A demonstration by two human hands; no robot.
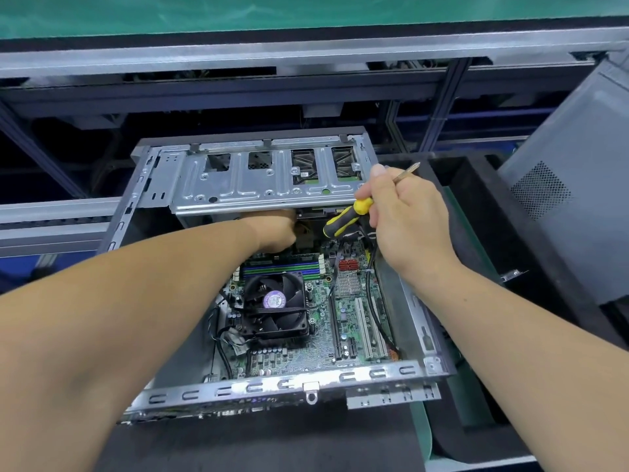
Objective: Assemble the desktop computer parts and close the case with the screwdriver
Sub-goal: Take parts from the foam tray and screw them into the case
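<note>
Currently the case (190, 395) lies open on its side, motherboard (343, 321) facing up for access. Left hand (275, 233) reaches under the raised drive cage (265, 185); fingers hidden, grip cannot be told. Right hand (408, 212) curled round the screwdriver (354, 212), tip pointing up and away, apparently parked while the left works. Side panel (571, 185) leans at right, not yet fitted.

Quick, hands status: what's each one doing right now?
Left hand: reaching under the drive cage; fingers hidden, grip cannot be told.
Right hand: closed around the screwdriver, tip pointing up and away.
</note>
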